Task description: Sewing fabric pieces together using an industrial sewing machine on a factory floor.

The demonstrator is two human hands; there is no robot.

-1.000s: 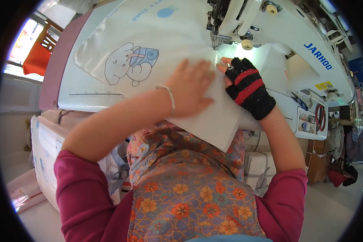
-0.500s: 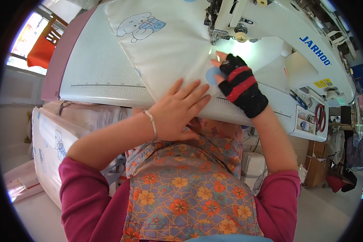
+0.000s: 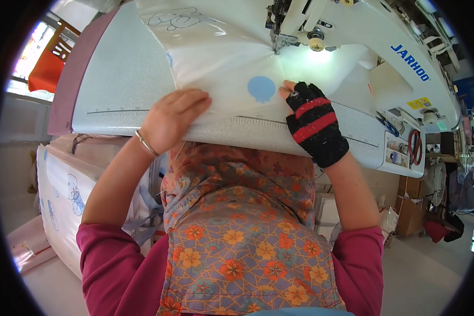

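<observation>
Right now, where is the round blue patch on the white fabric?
In the head view, the blue patch lies on the white fabric, just left of the gloved right hand, below the sewing machine's needle.

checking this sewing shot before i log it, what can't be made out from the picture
- Needle point: head view, hidden behind the presser foot and glare from the machine lamp.
- Right hand palm and knuckles: covered by the black and red fingerless glove.
- Cartoon print at the far end of the white fabric: cut off by the top edge.
- Left hand fingertips: curled into the fabric, hidden.
</observation>
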